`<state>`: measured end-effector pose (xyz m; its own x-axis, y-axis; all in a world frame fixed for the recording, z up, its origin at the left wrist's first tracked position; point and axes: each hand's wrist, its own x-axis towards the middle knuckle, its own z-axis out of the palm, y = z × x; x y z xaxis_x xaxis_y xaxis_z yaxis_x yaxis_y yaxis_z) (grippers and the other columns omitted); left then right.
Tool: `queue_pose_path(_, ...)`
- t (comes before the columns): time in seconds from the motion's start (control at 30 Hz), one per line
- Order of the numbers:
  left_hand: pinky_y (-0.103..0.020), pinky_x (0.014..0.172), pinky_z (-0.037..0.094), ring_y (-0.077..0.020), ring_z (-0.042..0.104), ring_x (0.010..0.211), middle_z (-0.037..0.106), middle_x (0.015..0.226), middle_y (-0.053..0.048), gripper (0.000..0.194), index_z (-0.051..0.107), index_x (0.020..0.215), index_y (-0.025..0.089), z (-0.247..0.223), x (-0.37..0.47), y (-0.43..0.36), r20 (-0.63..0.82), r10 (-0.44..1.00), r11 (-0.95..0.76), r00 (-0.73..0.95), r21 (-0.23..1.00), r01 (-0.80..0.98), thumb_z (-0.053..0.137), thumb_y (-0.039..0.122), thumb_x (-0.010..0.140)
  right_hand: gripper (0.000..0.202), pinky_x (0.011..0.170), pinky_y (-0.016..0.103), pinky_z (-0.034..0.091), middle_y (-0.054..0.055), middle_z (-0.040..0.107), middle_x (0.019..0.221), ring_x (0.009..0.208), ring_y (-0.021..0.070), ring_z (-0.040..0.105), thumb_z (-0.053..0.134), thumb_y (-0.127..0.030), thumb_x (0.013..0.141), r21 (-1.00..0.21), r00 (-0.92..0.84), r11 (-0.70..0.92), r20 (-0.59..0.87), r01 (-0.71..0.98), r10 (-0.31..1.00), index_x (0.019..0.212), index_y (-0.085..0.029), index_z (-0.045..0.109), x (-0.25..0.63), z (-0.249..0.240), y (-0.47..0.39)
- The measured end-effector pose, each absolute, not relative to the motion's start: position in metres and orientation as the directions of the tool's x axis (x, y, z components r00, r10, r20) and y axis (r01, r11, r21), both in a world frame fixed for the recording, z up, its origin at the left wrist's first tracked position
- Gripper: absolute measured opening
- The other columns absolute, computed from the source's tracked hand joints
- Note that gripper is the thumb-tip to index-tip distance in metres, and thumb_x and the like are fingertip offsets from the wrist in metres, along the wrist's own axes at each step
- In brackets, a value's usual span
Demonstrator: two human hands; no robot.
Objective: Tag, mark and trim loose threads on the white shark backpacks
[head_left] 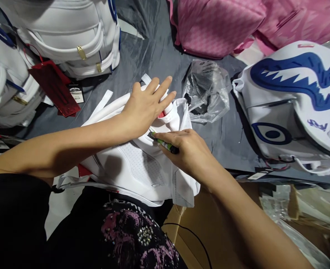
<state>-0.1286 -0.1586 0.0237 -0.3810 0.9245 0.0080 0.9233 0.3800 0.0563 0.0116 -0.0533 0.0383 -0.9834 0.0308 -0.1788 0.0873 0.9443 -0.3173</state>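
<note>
A white backpack (142, 164) with a perforated panel lies at the table's front edge, against my body. My left hand (146, 102) rests on its upper part, fingers spread and pointing away from me. A bit of red fabric (161, 114) shows under those fingers. In my right hand (187, 147) is a slim green-and-black tool (166, 145), its far end against the white material just below my left hand. The exact kind of tool cannot be made out, as my fingers cover part of it.
Other white backpacks (67, 37) with gold clips and a red tag (54, 87) stand at left. Beyond are pink bags (215, 26). A clear plastic bag (206, 91) and a white-and-blue backpack (290, 104) lie right. Below the table is a cardboard box (209, 224).
</note>
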Motion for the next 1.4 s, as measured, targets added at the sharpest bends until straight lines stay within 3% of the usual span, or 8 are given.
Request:
queue_pose_path(0.37, -0.055, 0.096, 0.044, -0.0365, 0.026, 0.145, 0.014, 0.165, -0.013, 0.08, 0.024, 0.156, 0.021, 0.019, -0.13, -0.156, 0.03, 0.929, 0.37, -0.369, -0.035, 0.928, 0.063, 0.021, 0.085, 0.026, 0.072, 0.034, 0.051, 0.005, 0.078, 0.094, 0.079, 0.0218, 0.073, 0.063, -0.021, 0.088, -0.301, -0.981, 0.941, -0.156, 0.157, 0.114, 0.111, -0.026, 0.075, 0.013, 0.036, -0.059)
queue_pose_path(0.57, -0.059, 0.106, 0.035, -0.0369, 0.018, 0.148, 0.008, 0.167, -0.005, 0.078, 0.022, 0.156, 0.031, 0.02, -0.13, -0.156, -0.006, 0.915, 0.401, -0.403, 0.11, 0.909, 0.06, 0.034, 0.088, 0.031, 0.076, 0.038, 0.054, 0.008, 0.078, 0.094, 0.082, 0.0249, 0.073, 0.065, -0.022, 0.086, -0.373, -0.962, 0.887, -0.133, 0.273, 0.24, 0.116, -0.021, 0.074, 0.019, 0.029, -0.067)
queue_pose_path(0.67, -0.061, 0.107, 0.032, -0.0401, 0.016, 0.148, 0.006, 0.167, -0.008, 0.083, 0.018, 0.158, 0.027, 0.022, -0.13, -0.157, -0.042, 0.918, 0.396, -0.394, 0.115, 0.911, 0.061, 0.04, 0.088, 0.031, 0.08, 0.039, 0.055, 0.007, 0.078, 0.1, 0.085, 0.0238, 0.073, 0.063, -0.024, 0.087, -0.442, -0.957, 0.849, -0.101, 0.289, 0.273, 0.116, -0.022, 0.074, 0.02, 0.025, -0.071)
queue_pose_path(0.83, -0.055, 0.102, 0.039, -0.0363, 0.021, 0.147, 0.009, 0.166, -0.012, 0.079, 0.02, 0.157, 0.021, 0.022, -0.13, -0.156, -0.023, 0.927, 0.374, -0.374, -0.013, 0.927, 0.058, 0.022, 0.088, 0.031, 0.084, 0.042, 0.053, 0.007, 0.077, 0.102, 0.087, 0.0236, 0.072, 0.061, -0.025, 0.089, -0.444, -0.953, 0.849, -0.041, 0.285, 0.299, 0.116, -0.021, 0.074, 0.022, 0.022, -0.076)
queue_pose_path(1.0, -0.054, 0.103, 0.039, -0.0376, 0.022, 0.146, 0.009, 0.166, -0.014, 0.078, 0.02, 0.156, 0.02, 0.024, -0.13, -0.158, -0.026, 0.93, 0.366, -0.366, -0.021, 0.931, 0.059, 0.021, 0.088, 0.029, 0.086, 0.041, 0.052, 0.007, 0.077, 0.105, 0.093, 0.0244, 0.072, 0.06, -0.024, 0.087, -0.467, -0.944, 0.833, -0.01, 0.296, 0.33, 0.112, -0.021, 0.075, 0.024, 0.019, -0.08)
queue_pose_path(1.13, -0.053, 0.104, 0.039, -0.0377, 0.023, 0.146, 0.009, 0.166, -0.015, 0.08, 0.018, 0.156, 0.021, 0.03, -0.131, -0.16, -0.053, 0.936, 0.348, -0.349, -0.033, 0.937, 0.061, 0.023, 0.088, 0.03, 0.079, 0.039, 0.052, 0.007, 0.078, 0.096, 0.082, 0.0233, 0.073, 0.06, -0.026, 0.088, -0.495, -0.927, 0.807, 0.005, 0.324, 0.375, 0.113, -0.019, 0.075, 0.028, 0.014, -0.082)
queue_pose_path(1.3, -0.057, 0.105, 0.037, -0.044, 0.015, 0.147, -0.004, 0.167, -0.011, 0.101, 0.001, 0.158, 0.032, 0.038, -0.141, -0.168, -0.153, 0.941, 0.304, -0.302, -0.013, 0.953, 0.068, 0.033, 0.082, 0.029, 0.081, 0.037, 0.052, 0.005, 0.077, 0.105, 0.082, 0.0202, 0.073, 0.061, -0.024, 0.088, -0.64, -0.907, 0.747, 0.187, 0.179, 0.377, 0.114, -0.019, 0.073, 0.027, -0.001, -0.094)
queue_pose_path(1.4, -0.058, 0.104, 0.038, -0.0499, 0.008, 0.147, -0.018, 0.165, -0.009, 0.118, -0.016, 0.155, 0.037, 0.046, -0.145, -0.182, -0.19, 0.91, 0.38, -0.367, 0.032, 0.924, 0.073, 0.038, 0.077, 0.028, 0.083, 0.037, 0.051, 0.005, 0.077, 0.106, 0.081, 0.0186, 0.072, 0.062, -0.025, 0.089, -0.696, -0.867, 0.707, 0.268, 0.128, 0.421, 0.115, -0.019, 0.072, 0.025, -0.009, -0.104)
